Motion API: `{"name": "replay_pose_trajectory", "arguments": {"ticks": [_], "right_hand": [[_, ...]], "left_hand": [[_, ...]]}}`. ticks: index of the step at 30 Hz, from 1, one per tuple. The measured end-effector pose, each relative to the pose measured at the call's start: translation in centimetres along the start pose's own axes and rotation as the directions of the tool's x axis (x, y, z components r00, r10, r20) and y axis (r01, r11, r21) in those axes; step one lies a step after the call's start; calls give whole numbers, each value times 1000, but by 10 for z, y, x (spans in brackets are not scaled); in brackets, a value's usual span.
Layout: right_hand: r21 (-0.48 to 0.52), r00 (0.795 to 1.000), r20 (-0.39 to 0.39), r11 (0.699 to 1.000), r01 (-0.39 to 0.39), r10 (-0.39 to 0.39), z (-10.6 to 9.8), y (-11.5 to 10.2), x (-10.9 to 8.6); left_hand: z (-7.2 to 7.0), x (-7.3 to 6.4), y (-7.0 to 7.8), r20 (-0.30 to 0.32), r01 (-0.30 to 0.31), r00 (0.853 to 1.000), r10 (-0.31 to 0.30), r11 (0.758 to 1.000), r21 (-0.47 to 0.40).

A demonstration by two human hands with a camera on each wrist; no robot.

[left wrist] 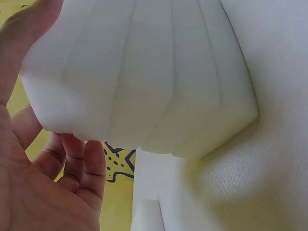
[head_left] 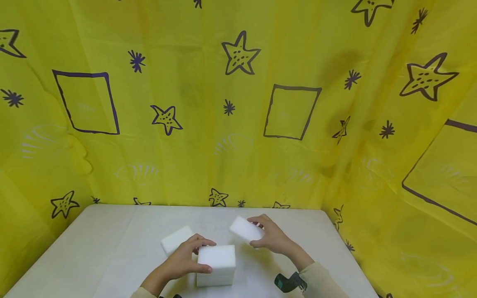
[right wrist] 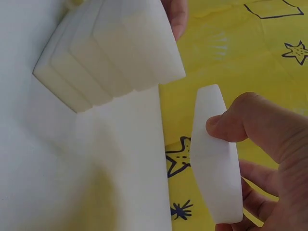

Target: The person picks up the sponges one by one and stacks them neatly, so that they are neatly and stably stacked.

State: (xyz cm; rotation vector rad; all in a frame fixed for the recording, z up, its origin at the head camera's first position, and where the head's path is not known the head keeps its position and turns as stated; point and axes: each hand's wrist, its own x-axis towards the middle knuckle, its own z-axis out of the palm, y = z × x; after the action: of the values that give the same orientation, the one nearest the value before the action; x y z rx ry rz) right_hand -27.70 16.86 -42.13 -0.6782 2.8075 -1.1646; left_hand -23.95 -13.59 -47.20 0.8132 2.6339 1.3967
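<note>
Several white sponge blocks are piled in an even stack (head_left: 216, 269) on the white table. My left hand (head_left: 186, 257) grips the top of this stack from the left, thumb on the near side and fingers on the far side. In the left wrist view the layers of the stack (left wrist: 144, 86) show one against another. My right hand (head_left: 273, 236) holds a single white sponge (head_left: 246, 229) between thumb and fingers, above the table to the right of the stack. The right wrist view shows this sponge (right wrist: 216, 159) apart from the stack (right wrist: 110, 53).
Another white sponge (head_left: 177, 240) lies on the table (head_left: 123, 248) beyond my left hand, partly hidden by it. A yellow curtain (head_left: 193, 157) with drawn stars and squares hangs behind the table and along both sides. A dark strap device (head_left: 288, 282) sits at my right wrist.
</note>
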Motion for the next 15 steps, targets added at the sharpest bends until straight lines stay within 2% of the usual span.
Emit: {"name": "replay_pose_trajectory", "arguments": {"ticks": [9, 15], "right_hand": [[3, 998, 20, 998, 59, -59, 2, -11, -1], [7, 997, 31, 997, 71, -71, 2, -18, -3]], "left_hand": [[0, -1, 2, -2, -10, 1000, 10, 1000, 6], [0, -2, 2, -8, -17, 1000, 17, 1000, 3]]}}
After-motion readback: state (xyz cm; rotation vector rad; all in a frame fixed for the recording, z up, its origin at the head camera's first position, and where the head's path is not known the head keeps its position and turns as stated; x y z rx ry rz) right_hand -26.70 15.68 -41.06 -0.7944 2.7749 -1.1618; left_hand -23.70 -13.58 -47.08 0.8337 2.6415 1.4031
